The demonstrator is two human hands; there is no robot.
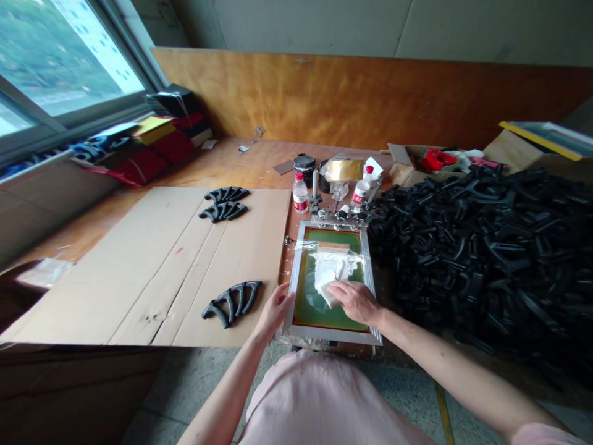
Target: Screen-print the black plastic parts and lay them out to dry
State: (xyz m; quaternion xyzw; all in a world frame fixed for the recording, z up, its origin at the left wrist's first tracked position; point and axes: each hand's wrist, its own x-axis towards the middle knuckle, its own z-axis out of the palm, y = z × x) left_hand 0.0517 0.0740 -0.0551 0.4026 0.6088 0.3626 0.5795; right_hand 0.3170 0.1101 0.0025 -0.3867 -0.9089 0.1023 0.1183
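A screen printing frame [371,284] with silver metal edges and a green mesh lies in front of me, held at its far end by a clamp [343,216]. My right hand [359,303] pinches a folded white cloth [330,272] and presses it on the mesh. At the frame's left edge, my left hand [277,309] grips the rim, its fingertips partly hidden. A wooden strip, perhaps a squeegee handle [333,247], lies across the mesh beyond the cloth, with clear film around it. A black ribbed plastic part [233,303] rests on cardboard left of my left hand.
Two more black parts [225,204] lie farther back on the cardboard sheet [139,266]. Two bottles [300,194] and a black tub [304,167] stand behind the clamp. To the right is a large heap of black plastic parts [482,247], with an open carton [403,164] behind.
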